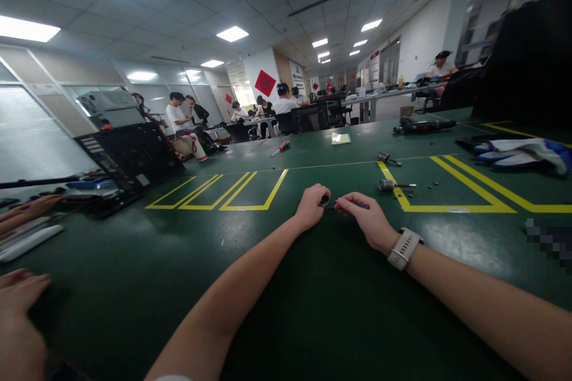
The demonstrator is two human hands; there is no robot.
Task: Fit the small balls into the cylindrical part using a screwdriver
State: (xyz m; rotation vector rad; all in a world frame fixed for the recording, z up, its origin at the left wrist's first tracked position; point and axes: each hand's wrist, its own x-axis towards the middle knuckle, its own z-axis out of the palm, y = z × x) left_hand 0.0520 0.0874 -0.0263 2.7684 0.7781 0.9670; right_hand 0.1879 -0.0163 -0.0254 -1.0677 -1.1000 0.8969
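Observation:
My left hand (308, 208) is closed around a small dark cylindrical metal part (325, 199), whose round open end faces toward my right hand. My right hand (369, 220) pinches a thin tool (363, 205) with a purplish handle, its fine tip close to the part; whether they touch I cannot tell. Both hands are just above the green tabletop (268, 250). To the right lie two metal cylinders with shafts, a nearer one (395, 185) and a farther one (388, 159), with several small dark pieces (433, 183) beside them.
Yellow tape (243, 209) marks areas on the table. Farther back lie a red-handled screwdriver (281, 148), a pale pad (341, 139) and a black power tool (424, 125). Gloves (522, 152) are at the right. A co-worker's hand (20, 289) and a black machine (134, 155) are at the left.

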